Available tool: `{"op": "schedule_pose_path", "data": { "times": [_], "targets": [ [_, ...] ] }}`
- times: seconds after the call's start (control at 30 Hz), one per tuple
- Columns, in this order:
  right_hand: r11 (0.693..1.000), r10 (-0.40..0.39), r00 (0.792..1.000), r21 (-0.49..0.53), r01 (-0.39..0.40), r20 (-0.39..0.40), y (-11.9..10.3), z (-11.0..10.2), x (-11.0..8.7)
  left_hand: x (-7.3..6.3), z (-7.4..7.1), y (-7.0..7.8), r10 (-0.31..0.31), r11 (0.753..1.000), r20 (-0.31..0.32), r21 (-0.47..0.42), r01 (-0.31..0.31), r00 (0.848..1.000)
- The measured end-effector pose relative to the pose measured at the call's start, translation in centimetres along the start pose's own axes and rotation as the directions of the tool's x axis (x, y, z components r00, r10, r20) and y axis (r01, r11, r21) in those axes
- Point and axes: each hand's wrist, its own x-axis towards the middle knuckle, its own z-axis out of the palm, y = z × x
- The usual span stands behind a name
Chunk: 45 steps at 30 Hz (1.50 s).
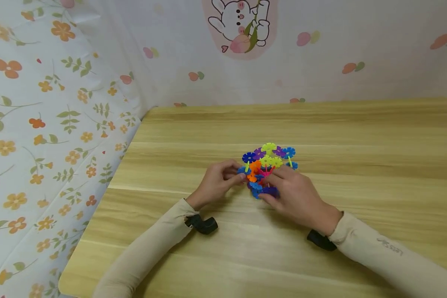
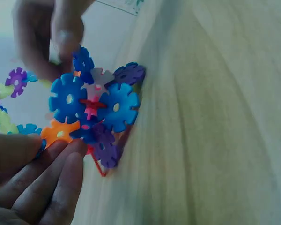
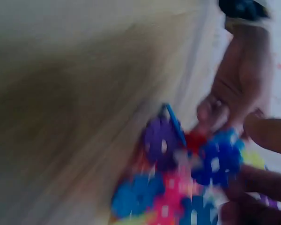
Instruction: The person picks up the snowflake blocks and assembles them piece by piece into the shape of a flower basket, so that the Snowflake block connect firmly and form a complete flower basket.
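Observation:
Between the hands is a structure of interlocking plastic snowflake discs [image 1: 267, 160], standing low over the table in blue, purple, orange, pink and yellow-green. On its left side my left hand [image 1: 219, 182] pinches a blue disc [image 1: 243, 170] between thumb and fingers, close to an orange disc [image 2: 60, 133]. My right hand [image 1: 296, 194] grips the near right part, its thumb beside a purple disc [image 1: 271, 191]. A dark blue disc [image 3: 218, 161] shows near the right fingertips in the blurred right wrist view. The right hand covers part of the structure in the head view.
The structure and hands are over a wood-grain table [image 1: 357, 140]. Behind it hangs a pale curtain [image 1: 339, 49] with a rabbit print, and a floral curtain [image 1: 59, 124] runs along the left edge. A black wrist mount [image 1: 205, 224] sits under the left wrist.

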Motion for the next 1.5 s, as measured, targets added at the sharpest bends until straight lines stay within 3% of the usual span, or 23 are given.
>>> {"op": "schedule_pose_path", "data": {
  "times": [0.1, 0.2, 0.33, 0.5, 0.7, 0.9, 1.2, 1.4, 1.5],
  "targets": [
    [0.992, 0.003, 0.996, -0.123, 0.008, 0.085, -0.5, 1.1, 0.9, 0.0, 0.1, 0.0, -0.012, 1.0, -0.013, -0.022, 0.011, 1.0],
    [0.979, -0.002, 0.997, -0.203, 0.018, 0.079, -0.6, 1.8, 1.7, 0.1, 0.4, 0.1, -0.021, 0.999, -0.027, -0.027, 0.02, 0.999],
    [0.973, 0.021, 0.998, -0.23, -0.008, 0.055, -0.6, 2.4, 2.1, 0.1, 0.7, 0.4, -0.014, 1.0, -0.043, -0.015, 0.014, 0.999],
    [0.974, 0.059, 0.998, -0.219, -0.053, 0.021, -0.5, 3.0, 2.2, 0.3, 1.1, 0.7, -0.014, 1.0, -0.071, -0.019, 0.013, 0.997],
    [0.972, 0.09, 0.995, -0.212, -0.098, -0.045, -0.5, 3.4, 2.4, 0.4, 1.7, 0.6, -0.048, 0.994, -0.078, -0.102, 0.04, 0.996],
    [0.982, 0.145, 0.986, -0.111, -0.154, -0.084, -0.5, 3.7, 2.4, 0.2, 2.3, 0.4, -0.011, 0.992, -0.109, -0.125, -0.003, 0.994],
    [0.986, 0.129, 0.987, -0.093, -0.137, -0.094, -0.2, 3.4, 2.2, 0.0, 2.6, 0.6, 0.073, 0.997, -0.156, -0.027, -0.078, 0.985],
    [0.988, 0.122, 0.986, -0.079, -0.131, -0.111, -0.1, 3.3, 2.1, 0.0, 2.6, 0.6, 0.051, 0.991, -0.143, -0.112, -0.067, 0.988],
    [0.99, 0.113, 0.988, -0.074, -0.121, -0.11, -0.1, 3.4, 2.2, -0.1, 2.7, 0.8, 0.065, 0.994, -0.161, -0.078, -0.079, 0.985]
  ]
}}
